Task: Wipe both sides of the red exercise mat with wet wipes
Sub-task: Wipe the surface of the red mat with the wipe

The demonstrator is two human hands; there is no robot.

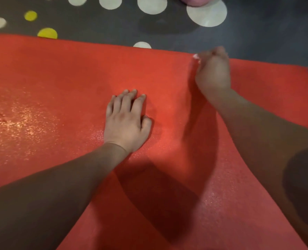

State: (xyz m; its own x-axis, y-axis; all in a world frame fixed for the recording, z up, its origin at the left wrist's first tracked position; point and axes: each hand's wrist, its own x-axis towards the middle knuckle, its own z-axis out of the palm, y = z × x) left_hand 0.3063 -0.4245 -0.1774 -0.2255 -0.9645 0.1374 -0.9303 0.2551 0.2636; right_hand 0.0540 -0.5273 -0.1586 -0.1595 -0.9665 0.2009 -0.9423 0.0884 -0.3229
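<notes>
The red exercise mat point(68, 73) lies flat on the floor and fills most of the view. Shiny damp patches show at its left and lower right. My left hand point(127, 121) rests flat on the mat near the middle, fingers straight. My right hand point(212, 69) is blurred near the mat's far edge, its fingers curled round a white wet wipe point(196, 57). Only a small white bit of the wipe shows at the fingers.
Dark grey floor point(268, 37) with white and yellow dots lies beyond the mat's far edge. A pink round object point(194, 0) sits at the top edge of the view. The mat's right edge ends near the right side of the frame.
</notes>
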